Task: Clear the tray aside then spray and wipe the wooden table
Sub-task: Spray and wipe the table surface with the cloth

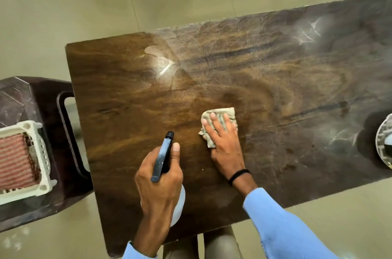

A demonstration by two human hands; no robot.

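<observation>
The dark wooden table (131, 89) fills the middle of the head view, with smeared streaks across its right half. My left hand (159, 182) holds a spray bottle (162, 156) with a black head and a pale body, nozzle pointing away over the table's near left part. My right hand (224, 142) presses flat on a folded beige cloth (220, 114) lying on the tabletop just right of the bottle. The white plastic tray (40, 148) holding a red-and-white striped cloth sits off the table on a dark stool at the left.
The dark plastic stool (53, 93) stands against the table's left edge. A round glass plate (384, 142) pokes in at the table's right edge. Beige floor tiles (63, 4) surround the table. My legs show below the near edge.
</observation>
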